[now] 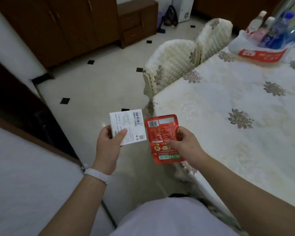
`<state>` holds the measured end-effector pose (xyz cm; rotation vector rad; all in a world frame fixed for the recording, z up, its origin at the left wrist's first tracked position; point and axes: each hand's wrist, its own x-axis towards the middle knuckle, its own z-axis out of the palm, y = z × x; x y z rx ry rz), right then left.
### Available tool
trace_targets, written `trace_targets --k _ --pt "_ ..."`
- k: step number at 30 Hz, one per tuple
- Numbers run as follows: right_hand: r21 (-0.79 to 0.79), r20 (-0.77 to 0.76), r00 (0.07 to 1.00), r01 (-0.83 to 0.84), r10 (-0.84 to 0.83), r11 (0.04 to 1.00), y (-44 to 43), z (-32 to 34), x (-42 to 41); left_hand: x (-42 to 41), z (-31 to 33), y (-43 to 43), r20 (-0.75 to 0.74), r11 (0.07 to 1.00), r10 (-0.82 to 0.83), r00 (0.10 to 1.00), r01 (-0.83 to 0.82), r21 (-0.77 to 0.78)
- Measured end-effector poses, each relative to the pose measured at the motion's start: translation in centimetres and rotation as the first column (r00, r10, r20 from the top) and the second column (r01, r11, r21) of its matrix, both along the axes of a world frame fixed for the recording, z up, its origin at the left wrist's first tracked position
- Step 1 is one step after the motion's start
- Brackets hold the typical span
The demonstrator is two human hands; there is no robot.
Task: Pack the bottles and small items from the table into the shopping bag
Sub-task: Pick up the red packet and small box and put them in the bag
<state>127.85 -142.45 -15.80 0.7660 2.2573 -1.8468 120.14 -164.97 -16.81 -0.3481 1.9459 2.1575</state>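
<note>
While both forearms reach forward from the bottom of the head view, each hand carries one small item out over the floor, just off the near-left corner of the surface (228, 133). Left hand (109, 147) is raised with palm turned up toward the camera, wrist straight, a white wristband (97, 175) around it; its grip is closed on a white box (128, 126), thumb lying flat across the box's printed face and the other fingers hidden behind it. Box is held roughly flat-on to the camera, barcode near its upper right corner, tilted slightly. Right hand (186, 143) comes in from the lower right, forearm crossing the surface's near edge, back of hand up; its grip pinches a red pouch (163, 138) along the right side, thumb on the front near the middle, fingers curled round the edge. Pouch hangs about upright, barcode at top left, green strip near the bottom. Box and pouch sit just beside each other, edges nearly touching, can't tell if they do. Shopping bag (260, 50), white with a red printed panel, stands at the far end of the surface, well apart from the hands, with several bottles (276, 31) upright inside it: blue-capped clear ones, a pink one, a white one with red. Surface carries a cream floral cloth. Two quilted cream chairs (174, 65) are pushed in along its left side. Brown cabinets (66, 28) line the far wall; floor is pale tile with small black squares.
</note>
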Motion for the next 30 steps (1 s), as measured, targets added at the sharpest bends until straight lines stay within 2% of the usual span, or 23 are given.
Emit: trace_targets --k 4,9,15,21,25,30 --pt "-0.002 0.018 0.998 -0.064 0.064 0.998 -2.2 -0.1 -5.0 -3.1 0.0 -2.7 0.01 0.997 0.075 0.997 -0.075 -0.006" --pt "-0.104 0.034 0.994 -0.104 0.108 0.989 -4.2 -1.6 -12.3 -8.2 -0.4 -5.0 0.036 0.988 0.147 0.988 -0.145 -0.047" --pt "-0.159 0.031 0.984 -0.166 0.173 0.973 -5.4 -4.2 -24.9 -18.8 -0.2 -6.4 0.016 0.972 0.192 0.981 -0.188 -0.142" --pt "-0.244 -0.001 0.984 -0.171 0.176 0.955 -4.1 -2.8 -37.8 -30.3 2.2 -5.2 0.036 0.97 0.174 0.984 -0.165 -0.178" --pt "-0.218 -0.064 0.984 -0.176 0.166 0.96 -2.3 -0.9 -44.9 -37.3 3.3 -3.5 -0.024 0.97 0.16 0.987 -0.162 -0.18" --pt "-0.19 -0.089 0.985 -0.162 0.147 0.968 -0.7 0.8 -50.6 -44.0 3.7 -1.5 -0.027 0.981 0.134 0.991 -0.136 -0.14"
